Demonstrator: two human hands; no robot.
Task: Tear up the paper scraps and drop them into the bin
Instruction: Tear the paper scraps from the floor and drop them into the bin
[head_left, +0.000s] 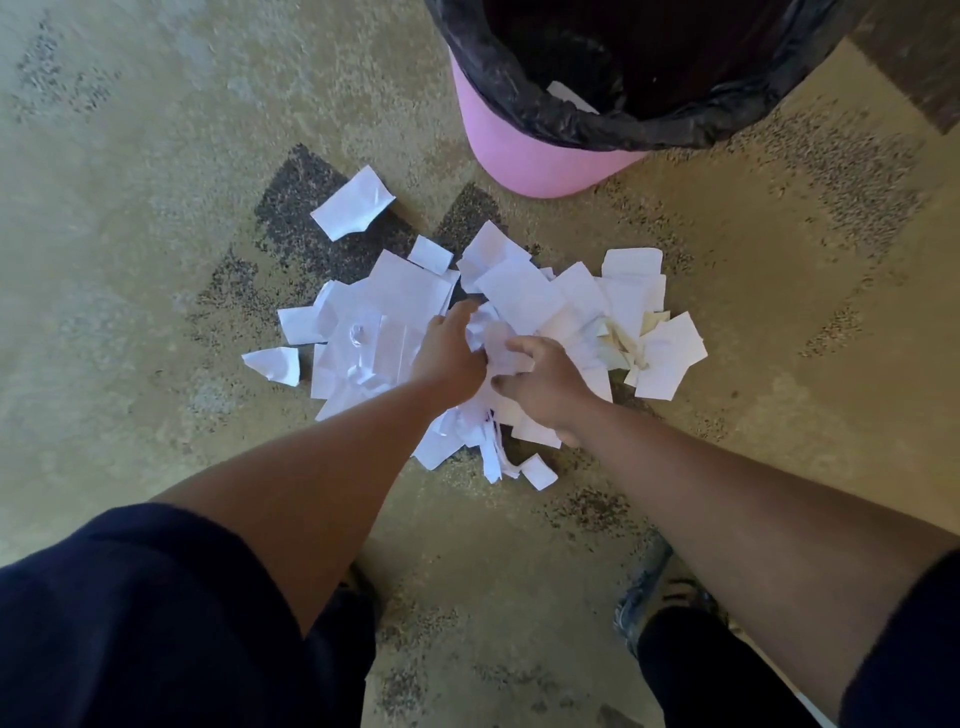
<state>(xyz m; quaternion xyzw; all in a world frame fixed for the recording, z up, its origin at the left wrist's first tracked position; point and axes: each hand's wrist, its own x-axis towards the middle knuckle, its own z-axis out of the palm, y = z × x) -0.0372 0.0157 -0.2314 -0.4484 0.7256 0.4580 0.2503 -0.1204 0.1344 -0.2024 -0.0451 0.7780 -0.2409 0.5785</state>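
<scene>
Reaching down over the carpet (130, 156), the person has both arms stretched to a heap of white paper scraps (395, 322) that lies straight ahead of their feet. Furthest left, one loose scrap (356, 203) sits apart from the heap on a dark patch of the floor, and a small piece (275, 365) lies at the heap's left edge. The left hand (451, 349) is buried in the middle of the pile, its fingers curled down into the paper, so it looks to be gripping a wad of it. Just beside it, nearly touching, the right hand (540, 382) has its fingers bent round a crumpled bunch (493, 338) between the two hands. Both seem to be clamped on the same clump, though blur hides the fingertips.

What matters for the lift is where the bin (524, 156) stands: beyond the heap and a little to the right, pink, lined with a black bag (498, 67), its mouth open upward. I judge the right hand the nearer of the two to it. The bunch would have to go forward, up and over the near rim. At least one scrap (571, 98) already shows inside. Further right, some yellowish pieces (623, 343) mix into the heap's right side.
</scene>
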